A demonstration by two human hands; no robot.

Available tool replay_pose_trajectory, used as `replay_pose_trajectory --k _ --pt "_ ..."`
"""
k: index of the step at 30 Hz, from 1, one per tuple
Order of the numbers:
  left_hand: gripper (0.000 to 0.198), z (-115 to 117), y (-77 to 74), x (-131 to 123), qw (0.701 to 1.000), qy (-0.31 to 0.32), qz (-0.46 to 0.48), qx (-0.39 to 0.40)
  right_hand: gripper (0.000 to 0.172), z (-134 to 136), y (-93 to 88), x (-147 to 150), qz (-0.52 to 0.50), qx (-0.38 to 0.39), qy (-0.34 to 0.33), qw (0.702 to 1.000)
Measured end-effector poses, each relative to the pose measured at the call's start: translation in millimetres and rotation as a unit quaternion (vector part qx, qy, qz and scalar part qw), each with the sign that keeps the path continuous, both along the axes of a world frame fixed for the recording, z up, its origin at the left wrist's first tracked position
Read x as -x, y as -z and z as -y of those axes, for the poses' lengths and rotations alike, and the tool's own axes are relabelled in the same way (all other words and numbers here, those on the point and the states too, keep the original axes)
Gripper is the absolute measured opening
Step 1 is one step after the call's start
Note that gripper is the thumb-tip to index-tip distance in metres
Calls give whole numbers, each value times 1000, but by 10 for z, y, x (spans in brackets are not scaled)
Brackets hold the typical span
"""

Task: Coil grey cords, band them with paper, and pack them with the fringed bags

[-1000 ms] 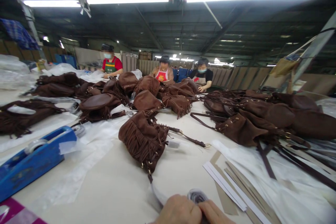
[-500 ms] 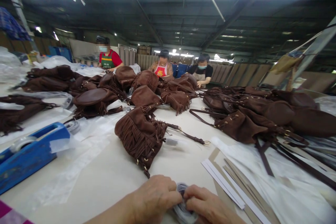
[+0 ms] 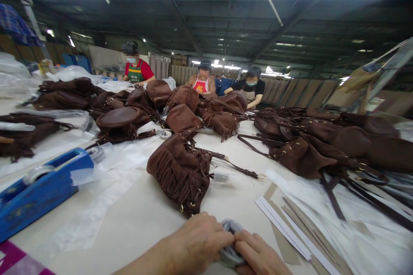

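At the bottom of the view both my hands are closed around a small grey coil, which looks like a strap or strip wound up in thin plastic; its exact kind is unclear. My left hand pinches its left side and upper middle. The fingers of my right hand press on its right side, close to my left fingertips. Just beyond lies a brown fringed suede bag with brass eyelets, its near end by my left knuckles. A buckled strap stretches from it to the right.
On the left stands a blue tape dispenser. Paper strips and white sheets lie on the right. Piled brown bags cover the far table. Another grey coil rests behind the dispenser. Several co-workers work opposite.
My fingers have drawn closer together over the grey coil, my left fingertips now meeting the right ones. The view has shifted slightly, so the table's things appear a little further right.
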State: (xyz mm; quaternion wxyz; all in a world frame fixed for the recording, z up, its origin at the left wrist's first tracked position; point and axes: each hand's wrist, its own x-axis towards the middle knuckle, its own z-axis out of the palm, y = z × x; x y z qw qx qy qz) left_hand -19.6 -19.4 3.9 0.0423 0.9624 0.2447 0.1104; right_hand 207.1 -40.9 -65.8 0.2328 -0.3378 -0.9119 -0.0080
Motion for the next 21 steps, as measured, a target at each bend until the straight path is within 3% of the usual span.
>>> replay_pose_trajectory --k 3,8,10,12,15,18,19,21 --pt "11 -29 -104 60 1000 1 -13 -22 8 -8 -347 37 37 28 -41 998" --pt "8 -39 1 -55 998 -3 44 -35 10 -65 -745 103 114 67 10 991" --pt "9 -83 50 -61 995 -36 86 -18 19 -135 -800 92 70 78 55 993" --pt "14 -163 61 -21 983 -101 150 29 27 -212 -830 90 -66 83 124 987" --pt "4 -300 -25 103 924 -192 285 169 30 -303 -878 199 -296 184 211 914" --pt "15 -375 -167 241 843 -220 391 296 36 -326 -942 493 -385 338 177 841" --pt "20 -380 -204 280 832 -216 405 311 38 -320 -963 620 -404 362 151 827" --pt "26 -368 -234 343 839 -207 409 292 39 -306 -996 879 -454 368 117 803"
